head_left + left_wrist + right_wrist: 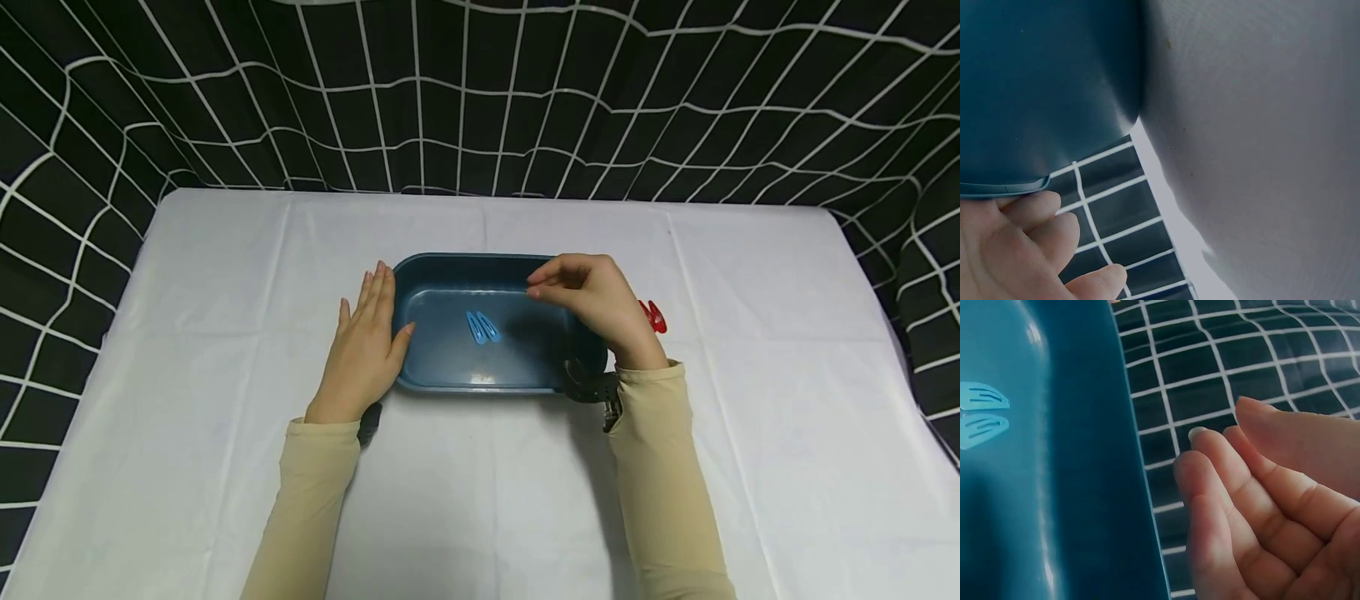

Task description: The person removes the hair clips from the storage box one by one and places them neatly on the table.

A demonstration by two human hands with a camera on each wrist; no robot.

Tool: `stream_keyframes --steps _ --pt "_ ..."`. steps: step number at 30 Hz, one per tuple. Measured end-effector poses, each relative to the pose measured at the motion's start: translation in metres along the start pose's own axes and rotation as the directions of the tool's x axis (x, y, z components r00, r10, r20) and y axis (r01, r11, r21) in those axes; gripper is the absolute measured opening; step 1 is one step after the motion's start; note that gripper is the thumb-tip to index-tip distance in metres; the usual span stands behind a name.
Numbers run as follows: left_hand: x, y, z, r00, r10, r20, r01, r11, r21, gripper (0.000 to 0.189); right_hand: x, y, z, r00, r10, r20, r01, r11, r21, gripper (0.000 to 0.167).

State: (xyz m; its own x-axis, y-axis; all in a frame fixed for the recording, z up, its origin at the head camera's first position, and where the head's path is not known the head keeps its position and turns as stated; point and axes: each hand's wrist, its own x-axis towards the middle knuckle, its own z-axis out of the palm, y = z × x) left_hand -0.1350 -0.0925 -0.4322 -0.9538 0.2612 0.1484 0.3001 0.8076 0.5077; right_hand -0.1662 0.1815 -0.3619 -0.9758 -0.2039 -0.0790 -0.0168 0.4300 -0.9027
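A dark blue oblong tray [442, 367] sits on the white cloth. Two light blue snap hair clips [483, 327] lie side by side on its floor; the right wrist view shows these clips [984, 415] at its left edge. My left hand [363, 350] lies along the tray's left end, fingers straight against the outside and thumb over the rim. My right hand [588, 300] hovers over the tray's right part, thumb and fingers bent but apart, with nothing between them. Red hair clips [657, 317] lie right of the tray, partly hidden behind my right hand.
A table with a white cloth [787, 417] spreads around the tray. Black panels with a white grid [480, 108] stand at the back and along both sides. A dark wrist-worn device [592, 385] juts from my right wrist over the tray's near right corner.
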Motion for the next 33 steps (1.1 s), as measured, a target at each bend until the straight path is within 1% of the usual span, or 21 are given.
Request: stream_keyframes --steps 5,9,13,16,19,22,24,28,31,33 --pt "0.0 0.0 0.001 1.0 -0.001 -0.006 0.001 1.0 0.0 0.069 0.014 -0.003 0.007 0.997 -0.019 0.079 0.023 0.999 -0.041 0.018" --pt "0.0 0.0 0.001 1.0 -0.001 -0.006 0.001 1.0 -0.004 0.069 0.023 -0.003 0.012 0.992 -0.017 0.122 0.02 0.999 -0.027 0.014" --pt "0.0 0.0 0.001 1.0 0.0 -0.006 0.0 1.0 -0.003 0.069 0.03 0.0 0.017 0.986 -0.004 0.166 0.007 1.0 -0.019 0.015" --pt "0.0 -0.001 0.001 1.0 0.003 -0.006 -0.003 1.0 -0.001 0.069 0.036 0.004 0.021 0.977 0.021 0.211 -0.013 0.999 -0.036 0.013" --pt "0.0 -0.001 0.001 1.0 0.006 -0.008 -0.006 1.0 0.001 0.069 0.04 0.007 0.026 0.964 0.051 0.262 -0.035 0.997 -0.065 0.012" --pt "0.0 -0.001 0.001 1.0 0.007 -0.01 -0.007 1.0 -0.001 0.069 0.043 0.01 0.03 0.953 0.072 0.294 -0.046 0.994 -0.096 0.012" --pt "0.0 0.0 0.001 1.0 0.006 -0.009 -0.006 1.0 -0.001 0.069 0.044 0.01 0.032 0.951 0.082 0.299 -0.05 0.992 -0.114 0.011" --pt "0.0 0.0 0.0 1.0 0.005 -0.005 -0.005 1.0 -0.006 0.069 0.045 0.011 0.036 0.953 0.103 0.285 -0.061 0.986 -0.153 0.01" --pt "0.0 0.0 0.0 1.0 0.006 -0.006 -0.006 1.0 -0.012 0.069 0.045 0.013 0.038 0.952 0.108 0.286 -0.065 0.985 -0.158 0.008" --pt "0.0 0.0 0.001 1.0 0.005 -0.006 -0.005 1.0 -0.012 0.069 0.045 0.015 0.039 0.948 0.112 0.298 -0.07 0.987 -0.148 0.008"
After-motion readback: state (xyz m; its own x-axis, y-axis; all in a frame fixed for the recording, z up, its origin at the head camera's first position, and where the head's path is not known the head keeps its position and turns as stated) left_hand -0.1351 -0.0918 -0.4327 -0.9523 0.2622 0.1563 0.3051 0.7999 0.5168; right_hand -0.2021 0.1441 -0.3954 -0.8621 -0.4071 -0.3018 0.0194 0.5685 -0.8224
